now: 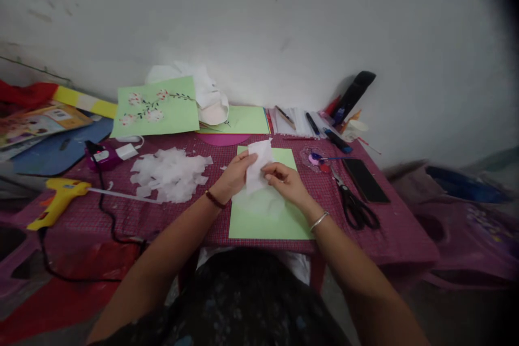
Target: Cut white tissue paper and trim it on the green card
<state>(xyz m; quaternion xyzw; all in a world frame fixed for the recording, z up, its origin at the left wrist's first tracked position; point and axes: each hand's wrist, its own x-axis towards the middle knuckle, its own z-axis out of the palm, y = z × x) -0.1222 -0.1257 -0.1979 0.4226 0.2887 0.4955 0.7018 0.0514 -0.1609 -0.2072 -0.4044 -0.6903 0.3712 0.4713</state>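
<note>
Left hand [234, 177], right hand [288, 183] on thin white paper [255, 177]
Below, a pale-green rectangular paper sheet [270, 228] lies on the purple checked counter [391, 238], between heaped white paper scraps [170, 174] and black-handled metal scissors [352, 206].

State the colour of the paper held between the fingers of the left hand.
The held paper is white, seen in the head view.

Table [399, 238], covered in dark red checked cloth, bearing one light green sheet [270, 228] at its near middle. Left of the sheet: a heap of white paper pieces [172, 173], a purple device [104, 155] with a white plug [127, 151] beside it and, farther out, a yellow glue gun [60, 200]. Right of the sheet: a clear scalloped dish [305, 159], black-handled scissors [352, 210], a flat black slab [366, 181].
</note>
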